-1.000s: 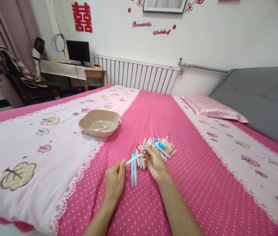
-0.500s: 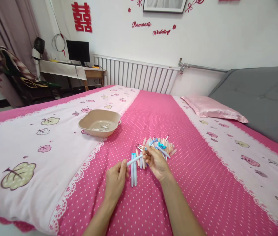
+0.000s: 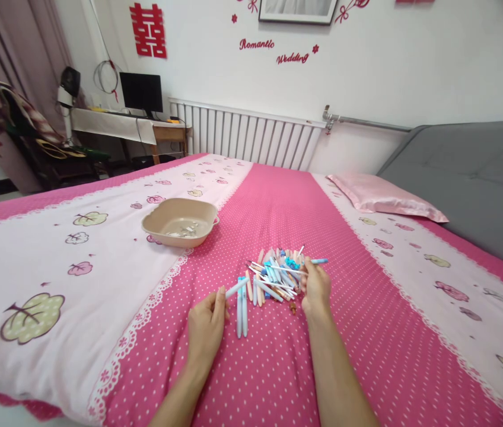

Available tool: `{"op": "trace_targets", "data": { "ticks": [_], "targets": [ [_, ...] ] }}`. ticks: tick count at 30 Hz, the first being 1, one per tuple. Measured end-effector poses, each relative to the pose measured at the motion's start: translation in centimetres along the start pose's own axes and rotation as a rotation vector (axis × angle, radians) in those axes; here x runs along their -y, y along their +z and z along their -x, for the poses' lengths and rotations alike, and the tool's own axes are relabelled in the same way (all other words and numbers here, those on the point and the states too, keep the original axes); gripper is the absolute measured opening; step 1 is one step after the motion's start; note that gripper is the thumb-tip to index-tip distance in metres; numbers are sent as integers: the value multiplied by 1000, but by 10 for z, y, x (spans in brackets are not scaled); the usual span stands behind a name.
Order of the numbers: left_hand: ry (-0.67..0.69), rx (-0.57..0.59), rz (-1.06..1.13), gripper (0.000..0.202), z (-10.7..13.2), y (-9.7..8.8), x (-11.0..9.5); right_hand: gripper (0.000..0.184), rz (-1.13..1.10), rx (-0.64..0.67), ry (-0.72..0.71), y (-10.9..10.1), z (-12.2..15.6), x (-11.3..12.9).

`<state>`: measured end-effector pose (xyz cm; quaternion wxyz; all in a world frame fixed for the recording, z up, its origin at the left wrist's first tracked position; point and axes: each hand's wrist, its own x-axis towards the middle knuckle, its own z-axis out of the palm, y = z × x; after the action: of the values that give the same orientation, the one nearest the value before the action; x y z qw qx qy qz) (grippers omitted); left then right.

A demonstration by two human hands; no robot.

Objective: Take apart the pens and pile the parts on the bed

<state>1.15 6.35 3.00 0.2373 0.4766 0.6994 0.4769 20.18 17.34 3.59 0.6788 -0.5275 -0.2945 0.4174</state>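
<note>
Wall (image 3: 367, 65) txt (image 3: 293, 58) "Romantic Wedding"; L hand (image 3: 209, 311) grips blue pen (image 3: 236, 288), R hand (image 3: 316, 286): grip unclear.

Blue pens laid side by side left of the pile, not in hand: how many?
2: the left pen and the right pen, parallel on the bedspread. A held pen in the left hand crosses near their upper ends; none seems hidden.

The left forearm (image 3: 181, 388) slants in from 7 o'clock, angling toward 1; the left hand (image 3: 207, 320) has its thumb pinched against curled fingers, the thumb tip pointing near 12; the right forearm (image 3: 344, 376) reaches from 5 o'clock toward 11, its hand (image 3: 316, 287) farther forward, fingers bent inward and partly hidden; the hands are well apart.
</note>
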Motion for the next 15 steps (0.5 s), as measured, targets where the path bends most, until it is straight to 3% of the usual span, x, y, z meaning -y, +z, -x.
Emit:
{"op": "trace_targets", "data": {
  "ticks": [4, 9, 13, 15],
  "targets": [
    [29, -12, 1, 42, 1, 1, 1, 37, 422, -94, -242, -2, -1, -2],
    [50, 1, 47, 37, 0, 1, 1, 35, 1004, 35, -414, -2, 9, 4],
    [59, 7, 91, 34, 0, 1, -1, 37, 953, -39, -479, 6, 20, 9],
    [74, 13, 129, 33, 0, 2, -2, 39, 761, 123, -391, 12, 30, 11]
  ]
}}
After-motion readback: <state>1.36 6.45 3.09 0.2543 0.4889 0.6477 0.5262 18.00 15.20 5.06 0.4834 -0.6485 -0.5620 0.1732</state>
